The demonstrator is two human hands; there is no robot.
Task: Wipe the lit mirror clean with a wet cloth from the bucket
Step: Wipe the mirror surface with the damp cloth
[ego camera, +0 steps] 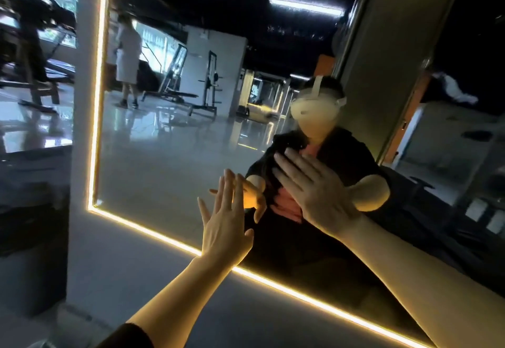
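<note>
The lit mirror (169,161) fills most of the view, with a glowing yellow strip along its left and bottom edges. My left hand (225,219) is raised before the glass near the lower middle, fingers straight and together, holding nothing. My right hand (314,192) is stretched out further right and higher, fingers spread flat toward the glass, also without anything in it. Whether either hand touches the glass I cannot tell. The mirror reflects me and both hands. No cloth or bucket is in view.
A white frame (82,118) borders the mirror on the left and below. The mirror reflects a gym floor, weight machines and a person in white standing far off. A dark bin-like object (30,252) stands at the lower left. A metal-edged panel (396,47) rises at the upper right.
</note>
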